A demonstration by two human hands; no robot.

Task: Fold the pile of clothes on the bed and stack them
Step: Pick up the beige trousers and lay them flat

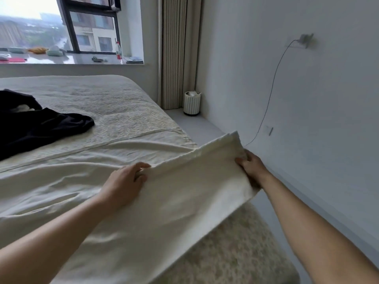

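A cream-white cloth [184, 193] is stretched out flat over the right edge of the bed [92, 103], its right end reaching past the mattress. My left hand [125, 183] grips the cloth's far edge near its middle. At the cloth's right end, my right hand [251, 167] holds the fabric with curled fingers, the thumb on top. A heap of black clothes [37, 128] lies on the bed at the far left, with a bit of white fabric showing in it.
A shaggy beige rug [242, 249] lies on the floor right of the bed. A striped bin [192, 103] stands by the curtain [178, 52]. A charger cable [272, 89] hangs down the right wall. A bottle [118, 50] and small items sit on the windowsill.
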